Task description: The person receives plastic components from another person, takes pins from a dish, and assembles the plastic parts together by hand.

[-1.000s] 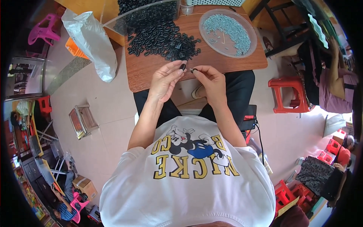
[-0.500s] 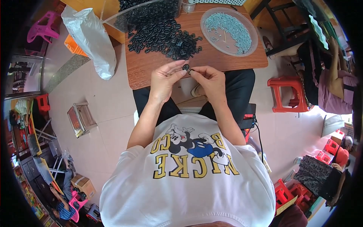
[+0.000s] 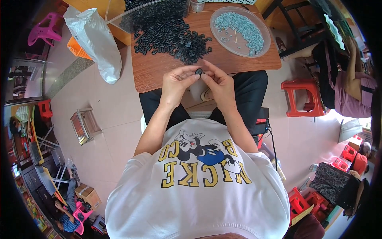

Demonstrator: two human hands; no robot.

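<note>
A small black oval part (image 3: 198, 72) is pinched between the fingertips of both hands, just off the front edge of the wooden table (image 3: 153, 75). My left hand (image 3: 175, 84) grips it from the left with thumb and fingers. From the other side my right hand (image 3: 221, 83) closes on it with thumb and forefinger. Whether a second small piece sits in the right fingers is hidden. Beyond the hands lies a heap of similar black parts (image 3: 163, 38). To its right stands a round clear tub (image 3: 267, 42) with many small silvery screw-like pieces (image 3: 242, 28).
A clear bin (image 3: 119, 24) of black parts tips toward the heap. One small clear cup (image 3: 197, 6) stands at the back. On the floor are a white sack (image 3: 95, 44) at left and a red stool (image 3: 302, 97) at right, near another seated person (image 3: 354, 91).
Both hands have come together at the black part, the right moving slightly left. Earlier, the right fingers held a small dark piece apart from the oval part; now it cannot be told apart.
</note>
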